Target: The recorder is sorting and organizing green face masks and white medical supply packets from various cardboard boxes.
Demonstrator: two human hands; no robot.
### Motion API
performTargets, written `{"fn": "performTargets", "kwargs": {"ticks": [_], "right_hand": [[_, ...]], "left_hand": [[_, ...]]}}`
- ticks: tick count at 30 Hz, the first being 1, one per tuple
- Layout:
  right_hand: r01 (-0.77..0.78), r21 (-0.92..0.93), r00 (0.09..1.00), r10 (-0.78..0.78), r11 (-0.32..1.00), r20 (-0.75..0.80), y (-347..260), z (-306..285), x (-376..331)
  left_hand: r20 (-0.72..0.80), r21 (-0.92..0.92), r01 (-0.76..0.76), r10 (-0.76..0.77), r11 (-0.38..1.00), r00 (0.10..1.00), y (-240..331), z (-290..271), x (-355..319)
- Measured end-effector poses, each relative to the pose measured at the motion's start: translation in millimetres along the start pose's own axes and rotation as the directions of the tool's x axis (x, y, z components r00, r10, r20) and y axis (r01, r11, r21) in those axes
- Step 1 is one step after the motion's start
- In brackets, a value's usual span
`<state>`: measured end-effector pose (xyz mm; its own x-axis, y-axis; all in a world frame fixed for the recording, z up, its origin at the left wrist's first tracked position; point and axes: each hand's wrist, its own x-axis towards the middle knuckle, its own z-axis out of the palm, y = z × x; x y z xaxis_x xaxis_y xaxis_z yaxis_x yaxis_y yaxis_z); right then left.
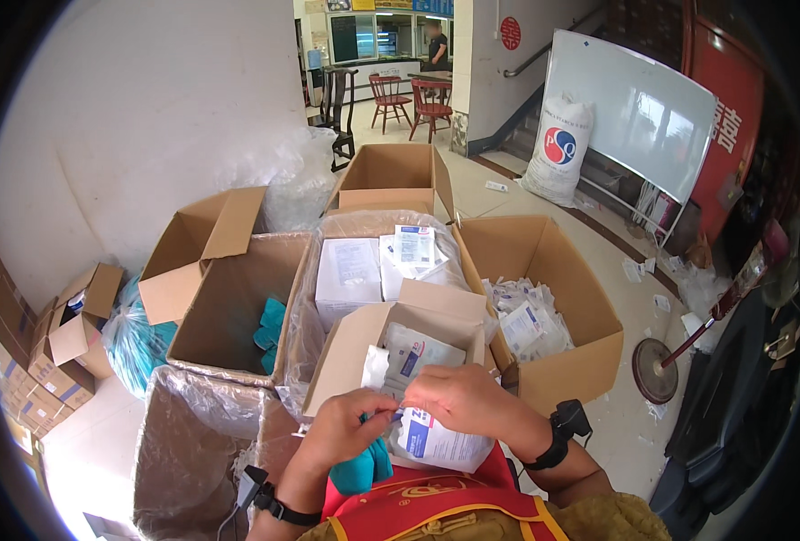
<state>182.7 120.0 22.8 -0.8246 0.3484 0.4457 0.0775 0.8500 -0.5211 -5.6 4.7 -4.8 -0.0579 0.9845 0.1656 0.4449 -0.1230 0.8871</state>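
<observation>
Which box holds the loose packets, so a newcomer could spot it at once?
Start from the whiteboard leaning by the stairs and come toward the hands. The first big open box is it, right of the small box above the right hand. Only this one holds a loose heap of clear packets.

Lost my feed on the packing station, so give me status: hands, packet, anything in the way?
Both hands pinching white packet at its top edge. Teal cloth beneath left hand. Open small box just ahead.

Left hand (350, 431) and right hand (458, 394) both pinch a white sealed pouch (436, 439). Teal cloth (364, 469) sits right under it, small open carton (400, 347) just behind.
</observation>
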Motion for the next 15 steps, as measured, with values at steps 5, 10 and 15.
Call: {"fn": "performTargets", "kwargs": {"ticks": [5,10,15], "right_hand": [[0.014,0.023,0.999,-0.015,1.0,0.037,2.7,7.8,-0.3],[0.04,0.019,0.995,-0.041,0.999,0.086,-5.1,19.9,-3.7],[0.054,0.008,0.991,-0.054,0.999,0.124,-9.9,30.3,-3.2]], "left_hand": [[0.129,-0.023,0.079,-0.075,0.997,0.989,5.9,-3.8,-2.4],[0.194,0.093,-0.015,-0.003,0.996,0.981,-3.0,-2.9,-6.4],[0.157,0.191,-0.004,-0.026,0.982,0.987,-14.5,2.1,-12.6]]}}
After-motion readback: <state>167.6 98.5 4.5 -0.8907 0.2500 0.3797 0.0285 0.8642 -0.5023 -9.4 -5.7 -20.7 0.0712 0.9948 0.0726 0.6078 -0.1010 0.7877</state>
